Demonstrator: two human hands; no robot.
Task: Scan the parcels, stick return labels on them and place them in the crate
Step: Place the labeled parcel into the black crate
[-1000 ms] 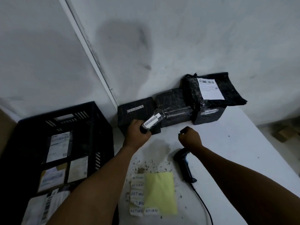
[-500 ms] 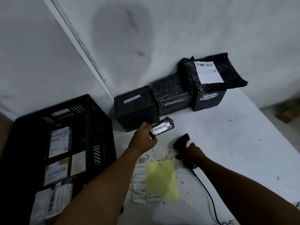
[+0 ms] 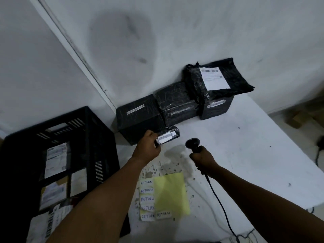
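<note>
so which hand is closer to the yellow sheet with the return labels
Right, narrowly. The right hand grips the barcode scanner just above the yellow sheet; the left hand, holding a small parcel, is farther up-left.

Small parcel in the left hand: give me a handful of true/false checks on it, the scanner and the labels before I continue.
1. The left hand grips the small parcel. True.
2. The scanner lies on the table. False: the right hand holds it raised.
3. The parcel's barcode label faces up. True.
4. The crate is empty. False: labelled parcels lie inside.
5. RETURN labels sit beside the yellow sheet. True.
</note>
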